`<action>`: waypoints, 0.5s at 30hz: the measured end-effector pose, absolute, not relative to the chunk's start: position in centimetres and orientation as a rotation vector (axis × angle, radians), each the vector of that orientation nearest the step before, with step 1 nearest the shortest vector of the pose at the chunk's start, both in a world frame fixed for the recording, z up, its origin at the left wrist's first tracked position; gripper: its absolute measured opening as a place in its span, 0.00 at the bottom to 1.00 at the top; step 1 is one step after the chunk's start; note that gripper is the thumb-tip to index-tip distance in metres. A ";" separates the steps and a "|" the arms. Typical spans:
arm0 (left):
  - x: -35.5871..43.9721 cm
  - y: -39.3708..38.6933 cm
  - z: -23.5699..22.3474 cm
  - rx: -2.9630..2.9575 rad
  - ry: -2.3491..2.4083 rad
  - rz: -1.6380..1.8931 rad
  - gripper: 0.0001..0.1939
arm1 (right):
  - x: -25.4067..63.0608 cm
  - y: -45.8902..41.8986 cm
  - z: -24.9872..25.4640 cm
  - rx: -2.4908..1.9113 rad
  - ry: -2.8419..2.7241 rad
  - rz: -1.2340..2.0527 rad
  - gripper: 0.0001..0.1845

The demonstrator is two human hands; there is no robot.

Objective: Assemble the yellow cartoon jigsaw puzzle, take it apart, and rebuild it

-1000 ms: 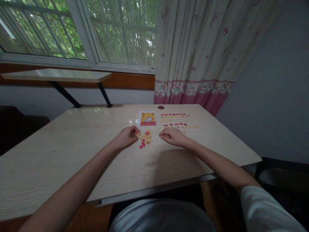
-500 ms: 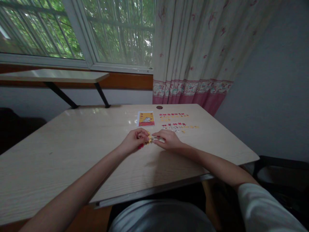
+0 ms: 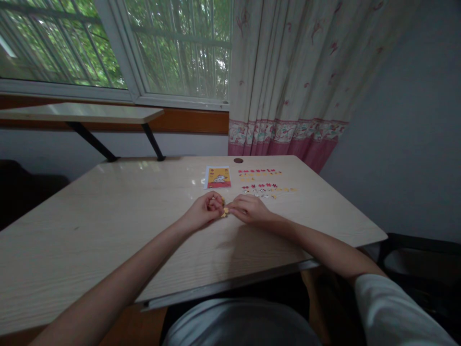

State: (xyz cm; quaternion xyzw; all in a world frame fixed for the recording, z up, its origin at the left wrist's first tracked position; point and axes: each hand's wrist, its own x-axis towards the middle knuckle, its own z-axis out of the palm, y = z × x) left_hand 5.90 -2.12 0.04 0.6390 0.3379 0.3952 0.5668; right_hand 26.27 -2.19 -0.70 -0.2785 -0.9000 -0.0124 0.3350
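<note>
My left hand [image 3: 203, 210] is curled on the table just below the picture card, closed round jigsaw puzzle pieces that are mostly hidden by its fingers. A few yellow puzzle pieces [image 3: 225, 211] show at its fingertips. From the other side my right hand [image 3: 251, 209] meets them, its thumb and fingers pinched together at the edge of a yellow piece. Beyond my hands lies the picture card [image 3: 218, 178], yellow and red with a white animal. To its right are rows of red pieces [image 3: 256, 170] and yellow pieces [image 3: 288, 190], with some white ones among them.
The pale wooden table [image 3: 118, 226] reaches to the wall under the window. A raised shelf [image 3: 82, 113] on black legs stands at the back left. Near the back edge is a round cable hole [image 3: 238, 160]. A curtain [image 3: 288, 96] hangs behind the right part.
My left hand has moved right over the loose pile and closed round pieces. My right hand has come slightly left and down, its fingers opening and then pinching at the yellow pieces.
</note>
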 end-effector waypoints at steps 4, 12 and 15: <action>5.8 -1.8 -0.3 1.457 0.771 0.948 0.14 | 26.3 -2.2 -0.7 -0.702 -2.362 -0.101 0.11; 5.8 -1.6 -0.6 1.492 0.846 1.001 0.14 | 26.8 -1.9 0.1 -0.750 -2.377 -0.242 0.13; 5.1 -1.3 -0.5 1.577 0.988 1.047 0.13 | 28.1 -1.2 1.1 -0.813 -2.244 -0.238 0.12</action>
